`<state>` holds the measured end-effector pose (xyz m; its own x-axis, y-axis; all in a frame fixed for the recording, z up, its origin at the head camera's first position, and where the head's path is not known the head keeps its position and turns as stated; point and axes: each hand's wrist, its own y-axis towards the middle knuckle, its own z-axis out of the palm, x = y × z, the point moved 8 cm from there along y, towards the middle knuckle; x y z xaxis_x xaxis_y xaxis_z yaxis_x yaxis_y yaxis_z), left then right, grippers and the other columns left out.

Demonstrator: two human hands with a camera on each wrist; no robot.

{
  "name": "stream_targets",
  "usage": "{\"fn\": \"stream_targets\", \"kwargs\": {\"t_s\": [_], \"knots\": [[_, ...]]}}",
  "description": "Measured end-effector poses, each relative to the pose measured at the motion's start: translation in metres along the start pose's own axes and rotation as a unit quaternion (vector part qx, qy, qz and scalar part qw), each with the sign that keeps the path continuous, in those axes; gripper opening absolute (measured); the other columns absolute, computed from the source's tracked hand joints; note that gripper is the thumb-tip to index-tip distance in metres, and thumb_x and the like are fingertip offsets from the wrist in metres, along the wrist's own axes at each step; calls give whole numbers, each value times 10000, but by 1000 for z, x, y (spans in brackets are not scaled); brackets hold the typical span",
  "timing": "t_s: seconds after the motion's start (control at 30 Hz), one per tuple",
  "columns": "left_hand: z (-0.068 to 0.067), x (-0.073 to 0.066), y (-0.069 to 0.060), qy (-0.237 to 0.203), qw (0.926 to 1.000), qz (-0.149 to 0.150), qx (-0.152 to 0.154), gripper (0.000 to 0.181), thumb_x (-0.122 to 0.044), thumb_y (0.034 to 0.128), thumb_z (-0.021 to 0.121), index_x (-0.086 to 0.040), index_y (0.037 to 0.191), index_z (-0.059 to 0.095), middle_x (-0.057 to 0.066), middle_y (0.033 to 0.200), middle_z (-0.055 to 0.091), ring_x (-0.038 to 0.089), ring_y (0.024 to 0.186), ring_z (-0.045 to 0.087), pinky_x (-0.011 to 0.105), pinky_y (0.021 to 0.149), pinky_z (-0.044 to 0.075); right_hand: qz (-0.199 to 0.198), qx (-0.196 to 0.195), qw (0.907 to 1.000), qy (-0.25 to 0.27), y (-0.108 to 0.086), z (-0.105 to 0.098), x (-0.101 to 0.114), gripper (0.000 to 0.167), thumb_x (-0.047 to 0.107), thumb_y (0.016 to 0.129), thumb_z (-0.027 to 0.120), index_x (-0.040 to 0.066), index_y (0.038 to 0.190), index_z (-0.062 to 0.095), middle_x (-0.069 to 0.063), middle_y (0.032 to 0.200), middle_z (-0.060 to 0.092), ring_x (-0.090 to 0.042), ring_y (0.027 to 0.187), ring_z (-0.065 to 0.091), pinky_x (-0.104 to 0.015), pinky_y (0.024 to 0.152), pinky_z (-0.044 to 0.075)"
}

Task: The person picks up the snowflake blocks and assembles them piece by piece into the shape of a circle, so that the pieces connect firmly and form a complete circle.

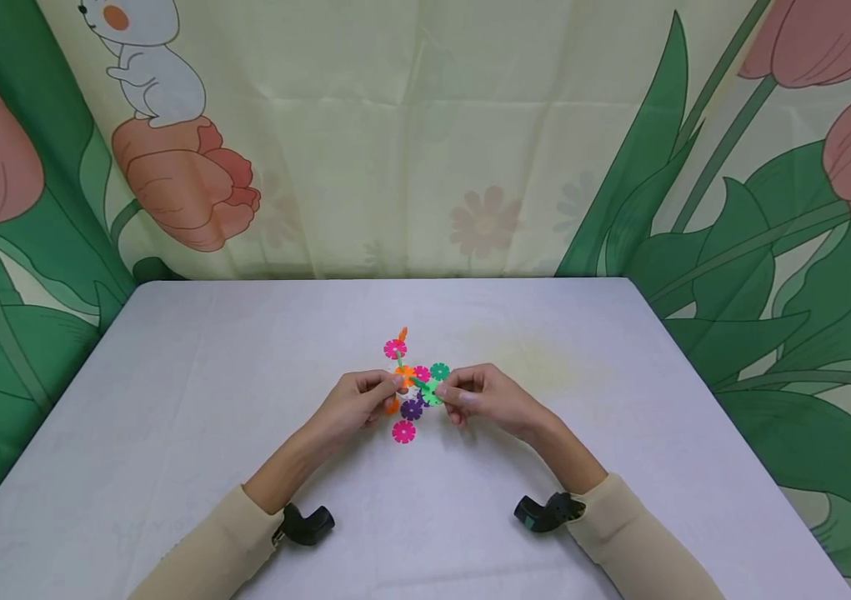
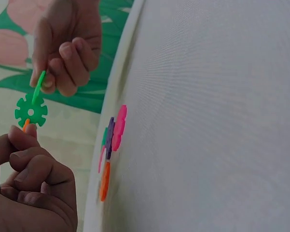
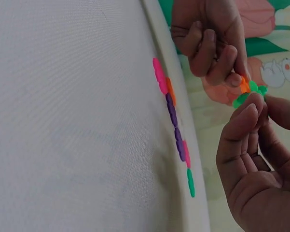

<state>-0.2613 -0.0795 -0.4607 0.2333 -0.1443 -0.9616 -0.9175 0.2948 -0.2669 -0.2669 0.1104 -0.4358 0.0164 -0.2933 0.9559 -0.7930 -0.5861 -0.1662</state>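
Nearest you, a pink disc (image 1: pixel 397 433) and a purple disc (image 1: pixel 406 410) lie on the table (image 1: pixel 245 350). Beyond them, your left hand (image 1: pixel 365 397) pinches an orange disc (image 1: pixel 405 375), your right hand (image 1: pixel 488 398) a bright green disc (image 1: pixel 432 395). Between your fingertips a darker green disc (image 2: pixel 39 112) bridges them crosswise, neither hand clearly nearer; whether its slots engage, I can't tell.

Curtained tabletop nook (tulip-printed cloth (image 1: pixel 410 150) behind), with white-covered table (image 1: pixel 425 517).
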Motion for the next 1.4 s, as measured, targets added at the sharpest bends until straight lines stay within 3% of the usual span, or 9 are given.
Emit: {"fn": "stream_targets", "kwargs": {"t_s": [0.2,0.53,0.7,1.2,1.3,1.4], "knots": [[0,-4,-2,-20,10000,79,-11,362,-346,1085,602,0,1098,707,-32,732,536,136,599,349,233,550,305,-80,90,9998,177,-1,4,2,334,179,1055,637,-153,1082,637,-20,780,638,-141,708,615,-289,706,554],[13,-9,-7,88,9988,297,386,352,-294,1043,673,44,1139,693,-1,761,562,126,619,408,239,567,337,-60,-607,9970,483,1,7,1,374,230,1043,687,-133,1133,669,14,783,668,-114,720,627,-258,716,582],[14,-8,-7,62,9988,294,377,345,-272,1036,686,46,1166,711,-20,741,541,122,607,398,231,565,345,-33,-937,9946,437,2,11,1,338,215,1041,688,-110,1132,696,12,771,666,-114,709,627,-237,698,566],[13,-7,-8,149,9990,337,247,321,-244,1043,667,69,1100,709,-35,665,482,116,578,361,218,533,316,-28,-951,9954,-80,2,19,4,304,245,1058,658,-53,1081,715,-38,770,651,-181,680,625,-266,646,556],[11,-7,-8,121,9993,326,143,310,-242,1036,671,62,1079,705,-34,662,487,120,576,354,220,533,314,-28,-1234,9916,-399,3,10,0,309,265,1065,647,-32,1033,723,-65,761,645,-180,655,610,-275,617,543],[9,-8,-9,116,9994,316,58,312,-245,1037,671,64,1069,700,-38,669,506,124,574,348,223,528,313,108,-1698,9804,-992,1,-2,-7,226,245,1042,681,33,1016,757,-68,722,645,-163,601,581,-265,572,499]]}}
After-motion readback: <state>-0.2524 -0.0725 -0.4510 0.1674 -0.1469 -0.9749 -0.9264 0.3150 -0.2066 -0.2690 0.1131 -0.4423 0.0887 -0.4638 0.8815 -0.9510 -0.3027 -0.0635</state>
